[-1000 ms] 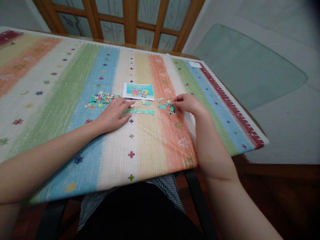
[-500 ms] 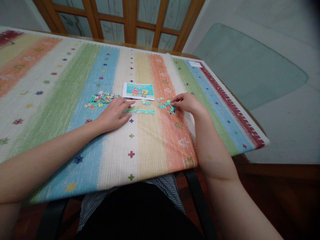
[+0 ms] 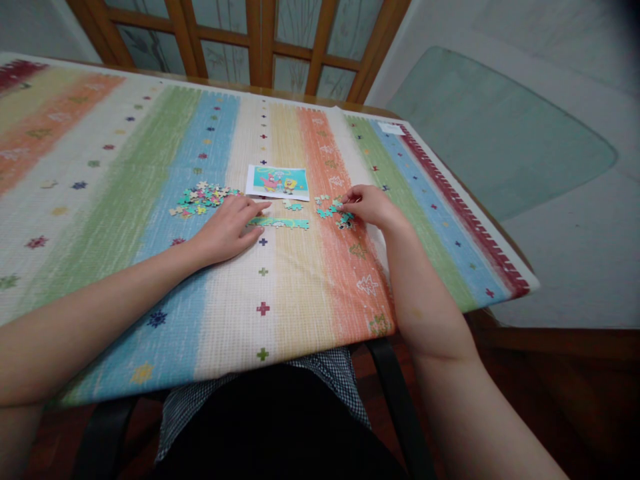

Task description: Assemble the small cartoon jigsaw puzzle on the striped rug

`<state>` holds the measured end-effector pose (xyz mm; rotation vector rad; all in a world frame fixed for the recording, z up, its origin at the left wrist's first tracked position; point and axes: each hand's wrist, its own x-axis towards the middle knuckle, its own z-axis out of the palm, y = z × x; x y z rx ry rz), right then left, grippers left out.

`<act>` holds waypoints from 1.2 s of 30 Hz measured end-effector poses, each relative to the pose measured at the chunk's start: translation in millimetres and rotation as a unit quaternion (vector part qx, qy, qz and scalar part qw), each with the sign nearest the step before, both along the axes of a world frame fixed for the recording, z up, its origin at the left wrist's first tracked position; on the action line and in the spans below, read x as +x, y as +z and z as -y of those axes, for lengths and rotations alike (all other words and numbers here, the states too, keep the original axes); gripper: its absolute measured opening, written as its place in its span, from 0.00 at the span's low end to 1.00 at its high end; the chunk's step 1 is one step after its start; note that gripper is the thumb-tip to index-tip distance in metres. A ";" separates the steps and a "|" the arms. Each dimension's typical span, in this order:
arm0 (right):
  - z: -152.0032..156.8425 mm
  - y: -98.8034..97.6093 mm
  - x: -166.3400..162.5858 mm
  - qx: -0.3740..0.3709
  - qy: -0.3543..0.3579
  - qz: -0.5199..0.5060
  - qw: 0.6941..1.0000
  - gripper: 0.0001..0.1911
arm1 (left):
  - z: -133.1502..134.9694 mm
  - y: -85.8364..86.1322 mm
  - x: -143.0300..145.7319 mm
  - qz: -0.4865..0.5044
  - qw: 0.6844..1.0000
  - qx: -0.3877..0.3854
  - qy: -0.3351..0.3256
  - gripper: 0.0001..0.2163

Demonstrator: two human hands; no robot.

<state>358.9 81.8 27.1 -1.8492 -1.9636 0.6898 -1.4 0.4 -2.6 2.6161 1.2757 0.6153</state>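
My left hand point(image 3: 230, 229) lies on the cloth with its fingers spread. Its fingertips are beside the left end of a joined strip of turquoise puzzle pieces point(image 3: 285, 224). My right hand point(image 3: 369, 205) has thumb and forefinger pinched at a group of loose turquoise pieces point(image 3: 327, 212); a small puzzle piece seems to be between the fingertips, partly hidden by them. Above the strip sits a small cluster of pieces point(image 3: 292, 205). A printed cartoon picture card point(image 3: 279, 182) lies just behind it. Left of my left hand is a heap of mixed puzzle pieces point(image 3: 200, 199).
A striped cloth point(image 3: 240, 300) covers the table, whose near edge is close to my lap. A white label point(image 3: 391, 129) shows at the far right of the cloth. Wooden doors with glass panes point(image 3: 250, 47) stand behind the table, and a pale wall point(image 3: 565, 253) is on the right.
My right hand's fingertips have shifted very slightly left over the loose pieces. My left hand and the puzzle strip stay where they were.
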 end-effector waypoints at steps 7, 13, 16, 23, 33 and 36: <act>15.5 20.6 -8.8 -0.046 0.013 -0.113 0.992 0.13 | 0.2 0.9 0.4 0.004 1.000 -0.003 0.000 0.24; 33.5 22.6 -45.7 -0.147 0.084 -0.199 0.965 0.14 | 0.2 0.7 0.3 0.010 1.000 -0.011 -0.001 0.25; 37.5 17.0 -59.0 -0.175 0.065 -0.219 0.958 0.15 | -0.2 -0.1 0.0 0.010 1.000 -0.009 0.000 0.25; 37.6 12.9 -64.1 -0.183 0.044 -0.208 0.960 0.17 | -0.6 -1.1 -0.8 0.007 1.000 -0.003 -0.001 0.24; 37.9 4.8 -67.9 -0.130 0.055 -0.138 0.980 0.14 | -0.8 -1.2 -0.4 0.011 1.000 -0.004 -0.004 0.24; 36.8 3.8 -66.9 -0.089 0.073 -0.100 0.988 0.13 | -0.6 -0.3 -0.1 0.008 1.000 -0.007 -0.003 0.25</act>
